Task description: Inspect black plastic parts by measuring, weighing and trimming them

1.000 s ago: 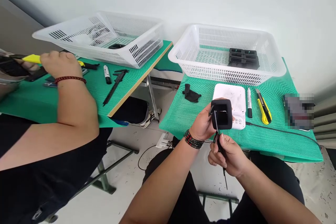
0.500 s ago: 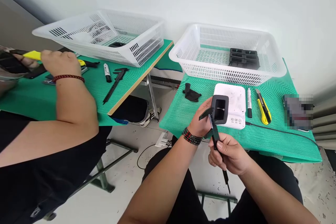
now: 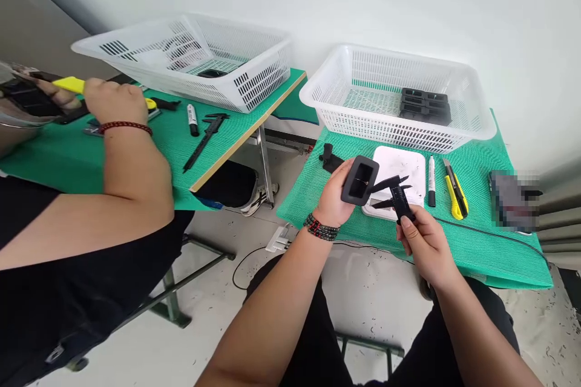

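Observation:
My left hand (image 3: 334, 196) grips a black rectangular frame-shaped part (image 3: 349, 189) with rounded corners and a deep opening through its middle. In my right hand (image 3: 422, 239) is a black caliper (image 3: 400, 201), its jaws spread and pointing left toward the part. A small gap seems to lie between the jaw tips and the part, though the upper tip comes very close to its edge. Behind the caliper, a white digital scale (image 3: 411, 160) lies on the green mat, partly covered by my hands and the tool.
A white basket (image 3: 394, 136) holding several black parts (image 3: 424, 106) stands behind the scale. Right of the scale lie a marker (image 3: 431, 181) and a yellow utility knife (image 3: 456, 190). At the left table, a co-worker's hand (image 3: 115, 103) works near another basket (image 3: 267, 72) and caliper (image 3: 206, 142).
The caliper has swung away from the part and moved up and right, its jaws now pointing left. My left hand has shifted slightly left, tilting the part.

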A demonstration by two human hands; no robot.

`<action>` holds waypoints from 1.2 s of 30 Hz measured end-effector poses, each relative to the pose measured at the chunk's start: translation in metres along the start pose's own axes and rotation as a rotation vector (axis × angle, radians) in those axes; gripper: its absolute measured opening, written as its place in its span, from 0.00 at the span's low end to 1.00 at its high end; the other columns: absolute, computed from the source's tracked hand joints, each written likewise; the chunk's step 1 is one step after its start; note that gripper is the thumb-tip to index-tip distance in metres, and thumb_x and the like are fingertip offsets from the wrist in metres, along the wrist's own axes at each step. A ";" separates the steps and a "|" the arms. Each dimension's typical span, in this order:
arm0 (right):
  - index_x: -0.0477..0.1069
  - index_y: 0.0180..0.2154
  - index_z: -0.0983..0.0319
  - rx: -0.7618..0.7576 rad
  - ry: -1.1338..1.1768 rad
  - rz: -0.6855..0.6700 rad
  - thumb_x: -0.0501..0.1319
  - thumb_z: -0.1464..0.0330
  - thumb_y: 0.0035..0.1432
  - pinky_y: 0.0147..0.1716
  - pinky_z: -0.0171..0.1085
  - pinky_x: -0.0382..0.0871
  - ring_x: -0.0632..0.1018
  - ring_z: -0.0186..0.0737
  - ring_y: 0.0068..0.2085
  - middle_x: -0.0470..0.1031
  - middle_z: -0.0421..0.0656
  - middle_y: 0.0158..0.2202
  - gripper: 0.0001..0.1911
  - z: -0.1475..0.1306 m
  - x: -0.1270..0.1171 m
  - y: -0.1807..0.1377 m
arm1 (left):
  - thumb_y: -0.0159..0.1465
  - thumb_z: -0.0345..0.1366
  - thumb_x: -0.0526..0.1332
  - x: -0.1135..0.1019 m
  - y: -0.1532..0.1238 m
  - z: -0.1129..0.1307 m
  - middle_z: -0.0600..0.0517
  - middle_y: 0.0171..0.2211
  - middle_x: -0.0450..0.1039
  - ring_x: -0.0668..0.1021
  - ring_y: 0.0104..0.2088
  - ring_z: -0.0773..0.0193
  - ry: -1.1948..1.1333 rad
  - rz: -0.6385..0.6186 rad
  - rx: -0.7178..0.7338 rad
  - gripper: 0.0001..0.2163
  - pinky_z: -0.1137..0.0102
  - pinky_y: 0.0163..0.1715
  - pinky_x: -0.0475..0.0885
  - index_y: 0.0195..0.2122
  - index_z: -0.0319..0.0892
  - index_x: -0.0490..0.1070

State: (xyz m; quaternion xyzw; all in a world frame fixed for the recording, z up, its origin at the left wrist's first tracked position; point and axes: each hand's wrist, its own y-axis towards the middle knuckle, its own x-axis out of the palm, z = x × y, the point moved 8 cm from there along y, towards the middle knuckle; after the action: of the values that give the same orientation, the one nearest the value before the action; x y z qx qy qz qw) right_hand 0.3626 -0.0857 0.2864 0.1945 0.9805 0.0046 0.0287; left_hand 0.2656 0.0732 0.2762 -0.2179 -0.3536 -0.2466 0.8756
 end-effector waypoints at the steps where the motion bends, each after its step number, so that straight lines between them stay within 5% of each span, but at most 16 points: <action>1: 0.73 0.44 0.59 -0.035 -0.083 0.017 0.57 0.58 0.71 0.21 0.34 0.58 0.65 0.31 0.21 0.69 0.37 0.27 0.12 -0.003 -0.002 -0.001 | 0.66 0.36 0.64 0.002 -0.001 0.000 0.51 0.29 0.77 0.77 0.27 0.67 0.012 -0.015 0.008 0.07 0.73 0.30 0.72 0.37 0.38 0.79; 7: 0.73 0.40 0.60 -0.314 -0.513 0.090 0.55 0.65 0.71 0.26 0.36 0.64 0.71 0.37 0.27 0.71 0.40 0.27 0.10 -0.025 0.000 -0.007 | 0.61 0.38 0.67 0.014 -0.006 -0.001 0.49 0.35 0.79 0.78 0.35 0.65 0.103 -0.086 0.107 0.09 0.72 0.37 0.72 0.35 0.37 0.81; 14: 0.72 0.49 0.63 -0.346 -0.698 0.103 0.52 0.67 0.71 0.27 0.39 0.69 0.76 0.41 0.28 0.76 0.44 0.31 0.13 -0.021 -0.001 -0.005 | 0.60 0.40 0.67 0.016 -0.007 -0.018 0.50 0.36 0.80 0.79 0.38 0.62 0.083 -0.071 0.075 0.10 0.69 0.42 0.72 0.35 0.38 0.82; 23: 0.70 0.53 0.61 -0.454 -0.740 0.104 0.53 0.69 0.72 0.35 0.40 0.75 0.81 0.45 0.38 0.80 0.48 0.40 0.13 -0.031 0.007 -0.012 | 0.63 0.43 0.66 0.021 -0.009 -0.008 0.49 0.37 0.80 0.78 0.41 0.58 0.232 -0.163 0.165 0.11 0.66 0.45 0.72 0.35 0.41 0.82; 36: 0.71 0.48 0.61 -0.463 -0.769 0.137 0.53 0.68 0.72 0.31 0.38 0.72 0.79 0.43 0.33 0.79 0.46 0.35 0.10 -0.038 0.008 -0.018 | 0.63 0.44 0.65 0.025 -0.013 -0.011 0.50 0.35 0.78 0.77 0.41 0.58 0.241 -0.224 0.143 0.12 0.66 0.47 0.71 0.34 0.41 0.81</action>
State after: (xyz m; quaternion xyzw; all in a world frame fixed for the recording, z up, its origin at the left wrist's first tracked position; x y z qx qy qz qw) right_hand 0.3460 -0.0987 0.3231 0.2350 0.8565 0.1532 0.4333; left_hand 0.2793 0.0501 0.2898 -0.0832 -0.2846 -0.3411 0.8920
